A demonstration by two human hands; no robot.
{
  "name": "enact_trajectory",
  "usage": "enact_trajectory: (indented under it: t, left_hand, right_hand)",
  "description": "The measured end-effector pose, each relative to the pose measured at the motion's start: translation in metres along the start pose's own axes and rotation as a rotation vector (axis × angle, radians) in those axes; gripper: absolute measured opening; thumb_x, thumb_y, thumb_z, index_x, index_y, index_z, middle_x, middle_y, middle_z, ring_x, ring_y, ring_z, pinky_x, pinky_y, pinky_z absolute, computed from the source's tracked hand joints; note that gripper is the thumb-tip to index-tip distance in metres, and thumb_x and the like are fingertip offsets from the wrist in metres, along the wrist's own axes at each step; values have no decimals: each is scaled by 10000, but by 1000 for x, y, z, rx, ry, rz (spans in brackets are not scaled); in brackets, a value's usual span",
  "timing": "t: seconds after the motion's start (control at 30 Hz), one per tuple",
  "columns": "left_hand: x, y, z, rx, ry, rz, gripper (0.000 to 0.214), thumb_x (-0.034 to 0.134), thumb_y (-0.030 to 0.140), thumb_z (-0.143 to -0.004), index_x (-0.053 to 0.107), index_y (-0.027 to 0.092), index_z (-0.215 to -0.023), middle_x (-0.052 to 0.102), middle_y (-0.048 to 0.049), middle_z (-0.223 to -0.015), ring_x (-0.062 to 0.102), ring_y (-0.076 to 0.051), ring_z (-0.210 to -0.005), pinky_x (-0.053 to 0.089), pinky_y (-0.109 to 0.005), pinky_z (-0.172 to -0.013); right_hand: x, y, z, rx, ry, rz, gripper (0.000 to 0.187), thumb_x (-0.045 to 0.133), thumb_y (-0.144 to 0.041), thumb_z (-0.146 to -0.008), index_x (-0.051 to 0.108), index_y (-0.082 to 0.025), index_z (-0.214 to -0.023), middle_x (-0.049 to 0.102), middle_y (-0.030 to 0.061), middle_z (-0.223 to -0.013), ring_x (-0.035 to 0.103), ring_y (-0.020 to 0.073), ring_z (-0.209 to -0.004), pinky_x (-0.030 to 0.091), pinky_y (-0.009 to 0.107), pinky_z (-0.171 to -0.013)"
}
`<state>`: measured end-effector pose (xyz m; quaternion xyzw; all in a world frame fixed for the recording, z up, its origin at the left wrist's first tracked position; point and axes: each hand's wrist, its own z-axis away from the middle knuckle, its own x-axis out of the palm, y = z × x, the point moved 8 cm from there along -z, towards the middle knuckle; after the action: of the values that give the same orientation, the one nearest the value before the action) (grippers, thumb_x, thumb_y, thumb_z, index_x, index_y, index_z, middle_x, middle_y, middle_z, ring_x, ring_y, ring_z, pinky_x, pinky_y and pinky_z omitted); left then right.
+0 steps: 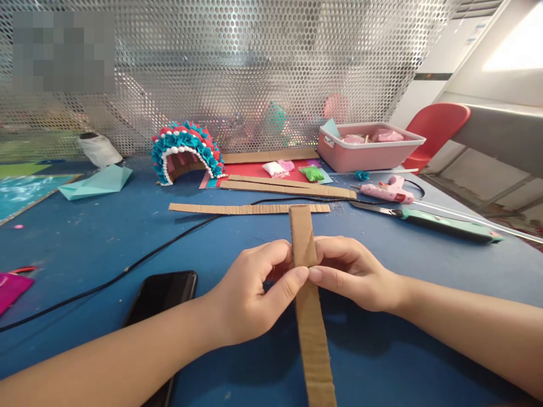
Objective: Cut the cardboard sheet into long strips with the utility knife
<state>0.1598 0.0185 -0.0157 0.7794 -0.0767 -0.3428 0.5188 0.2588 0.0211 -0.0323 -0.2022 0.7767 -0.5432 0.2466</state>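
A long cardboard strip (314, 339) runs up the middle of the view, its far end raised over the table. My left hand (263, 288) pinches its left edge, thumb on top and fingers curled beneath. From the other side my right hand (356, 274) grips the same spot, the two thumb tips almost meeting on the strip. A crease seems to cross the cardboard at the thumbs. Beyond the hands lies another thin cardboard strip (237, 209), with more cardboard strips (288, 185) farther back. The near end of the held strip leaves the frame.
On the blue table (106, 237) a black phone (165, 294) lies partly under my left forearm. A black cable crosses leftward. A green utility knife (449, 224), a pink glue gun (390, 190) and a pink basket (369, 155) stand right; a decorated arch (186, 150) stands back left.
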Motion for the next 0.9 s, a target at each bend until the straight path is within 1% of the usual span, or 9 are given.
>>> enact_trajectory:
  t: [0.1,0.2,0.3,0.4,0.5,0.6,0.67,0.77,0.9]
  left_hand:
    - [1,2,0,22,-5,4,216,473,252,-907,433,190,-704,412,63,-638,373,-78,-573,332,-204,-525]
    - [2,-2,0,-11,-20,10,256,476,283,-909,420,189,-677,406,60,-625,367,-83,-570,324,-215,-524]
    - [3,-8,-1,-76,-38,31,285,471,324,-909,426,187,-664,403,53,-626,365,-92,-584,322,-230,-532]
    - [3,-11,-1,-112,-42,67,287,475,324,-902,420,187,-655,383,54,-619,350,-94,-587,311,-234,-530]
    - [4,-10,-3,-114,-51,89,258,473,284,-901,445,183,-665,408,51,-639,373,-94,-612,333,-229,-558]
    - [7,-8,-3,-91,-89,103,183,463,237,-906,542,181,-751,500,40,-720,447,-100,-688,386,-224,-645]
    - [8,-5,-2,-65,-108,110,171,450,212,-909,577,185,-797,543,34,-760,479,-101,-717,402,-222,-681]
    - [9,-2,1,-26,-116,61,187,433,227,-914,576,175,-805,549,22,-756,478,-105,-697,407,-231,-670]
    - [4,0,1,-12,-71,12,194,447,287,-919,516,175,-776,483,33,-700,420,-97,-629,383,-228,-597]
  right_hand:
    - [1,2,0,55,4,-72,255,517,-374,-901,505,-166,-754,507,14,-750,460,122,-705,414,268,-659]
    - [0,4,0,98,29,-66,293,510,-386,-905,487,-168,-712,467,-8,-680,422,103,-646,390,246,-600]
    - [-2,2,0,74,55,13,317,508,-352,-910,454,-172,-655,402,-33,-614,349,81,-574,329,223,-514]
    - [-4,-2,0,36,70,85,326,507,-323,-911,419,-177,-633,361,-44,-600,308,76,-556,297,218,-488]
    - [-4,-6,0,-1,68,144,286,496,-290,-911,451,-170,-655,407,-28,-633,350,84,-584,338,222,-518]
    - [0,-13,-1,-36,38,165,191,484,-252,-912,546,-156,-760,528,15,-735,455,106,-665,409,240,-601]
    - [3,-15,-1,-42,24,155,158,482,-234,-912,583,-155,-819,570,27,-775,491,114,-698,430,245,-631]
    - [4,-18,-1,-48,35,138,157,487,-227,-908,596,-164,-813,573,18,-757,493,110,-677,428,239,-611]
    - [0,-15,0,-60,58,129,192,488,-231,-910,557,-172,-741,518,-1,-714,441,97,-640,386,233,-581]
